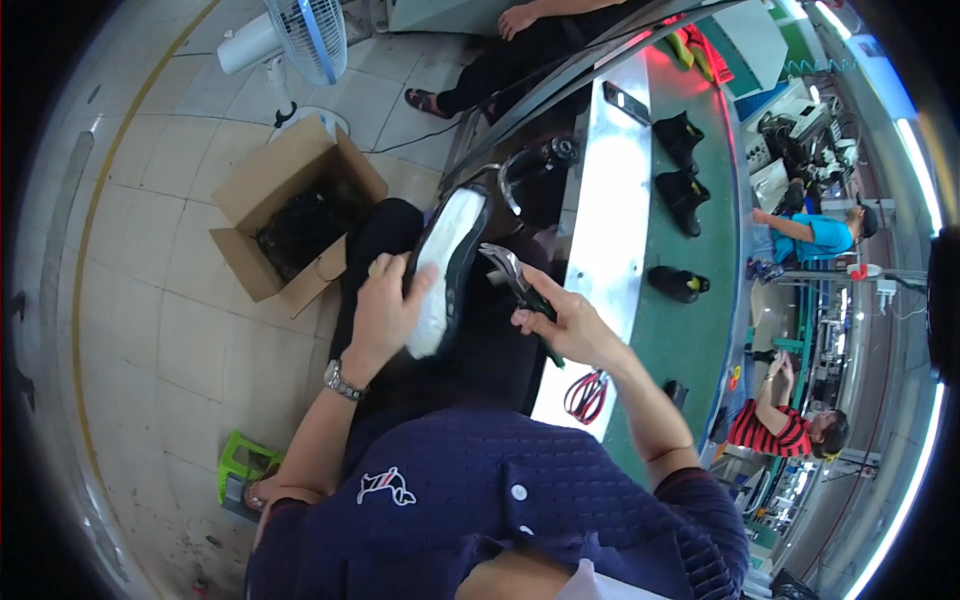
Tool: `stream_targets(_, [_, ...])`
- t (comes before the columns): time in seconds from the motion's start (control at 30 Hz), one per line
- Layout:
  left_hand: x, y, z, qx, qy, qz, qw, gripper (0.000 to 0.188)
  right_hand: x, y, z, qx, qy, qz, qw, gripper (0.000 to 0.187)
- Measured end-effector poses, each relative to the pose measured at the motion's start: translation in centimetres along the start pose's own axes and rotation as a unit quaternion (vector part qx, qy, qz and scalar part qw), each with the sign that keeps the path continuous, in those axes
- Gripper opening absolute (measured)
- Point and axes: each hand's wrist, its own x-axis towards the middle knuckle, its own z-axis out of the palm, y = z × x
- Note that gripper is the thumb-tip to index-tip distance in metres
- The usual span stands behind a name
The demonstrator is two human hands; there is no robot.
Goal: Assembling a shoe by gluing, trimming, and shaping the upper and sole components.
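My left hand grips a black shoe over my lap, its thumb lying on the pale underside that faces up. The shoe is tilted, one end pointing away from me. Just to its right, my right hand is closed round the dark handles of a pair of pincers. Their metal head points toward the shoe with a small gap between them. Whether the pincer jaws hold anything, I cannot make out. Behind the shoe's far end stands a dark metal stand with a curved bright arm.
A bright metal ledge runs along my right, bearing a looped red cord and a dark handset. Beyond it a green conveyor belt carries several black shoes. On the left are an open carton and a fan. Other people work nearby.
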Motion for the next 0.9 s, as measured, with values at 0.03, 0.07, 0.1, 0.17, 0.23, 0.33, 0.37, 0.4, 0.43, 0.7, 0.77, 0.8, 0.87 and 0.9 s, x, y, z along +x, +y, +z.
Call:
stream_targets(0.03, [0.4,-0.2,-0.8,-0.017,0.049,0.021,0.998,0.034,0.6,0.4,0.4,-0.034,-0.008,-0.048,0.998,0.056])
stream_targets(0.07, [1.0,-0.4,-1.0,0.016,0.069,0.054,0.996,0.03,1.2,0.7,0.6,-0.067,-0.013,-0.097,0.993,0.056])
stream_targets(0.1, [1.0,-0.7,-1.1,0.054,0.061,0.055,0.995,0.028,1.7,-0.3,0.7,-0.093,-0.026,-0.093,0.991,0.055])
stream_targets(0.17, [0.9,-0.6,-0.7,0.073,0.06,0.099,0.991,0.027,2.7,-2.0,0.7,-0.151,-0.065,-0.105,0.981,0.054])
stream_targets(0.23, [-0.1,-0.6,-0.9,0.038,0.033,0.094,0.994,0.026,3.2,-3.8,0.2,-0.174,-0.085,-0.096,0.976,0.054])
stream_targets(0.33, [-0.8,-0.3,-1.1,-0.018,-0.036,0.052,0.998,0.025,3.7,-5.7,-0.2,-0.281,-0.15,-0.094,0.943,0.054])
stream_targets(0.37, [-1.0,-0.1,-0.9,0.001,-0.024,0.076,0.997,0.025,3.8,-5.9,-0.5,-0.31,-0.163,-0.113,0.93,0.054])
stream_targets(0.4, [-1.1,0.1,-0.8,0.02,-0.01,0.098,0.995,0.024,4.0,-6.3,-0.4,-0.339,-0.177,-0.135,0.914,0.053])
stream_targets(0.43, [-1.2,0.1,-0.6,0.023,-0.013,0.097,0.995,0.024,4.2,-6.6,-0.2,-0.349,-0.181,-0.146,0.908,0.05])
stream_targets(0.7, [-0.9,0.8,-0.1,-0.199,-0.16,-0.114,0.96,0.044,3.8,-1.7,0.4,-0.272,-0.127,-0.153,0.942,0.055])
stream_targets(0.77, [0.3,0.5,-0.7,-0.64,-0.267,-0.256,0.673,0.067,3.4,-0.3,0.9,-0.241,-0.091,-0.193,0.947,0.056])
stream_targets(0.8, [0.9,-0.1,0.0,-0.639,-0.265,-0.256,0.675,0.067,3.6,0.0,1.3,-0.24,-0.092,-0.196,0.946,0.056])
stream_targets(0.87, [1.6,-1.6,2.2,-0.692,-0.216,-0.251,0.641,0.066,3.7,0.4,1.9,-0.215,-0.082,-0.199,0.953,0.056])
stream_targets(0.9, [2.3,-1.5,2.8,-0.668,-0.21,-0.32,0.637,0.069,3.5,0.6,2.0,-0.191,-0.067,-0.201,0.958,0.056])
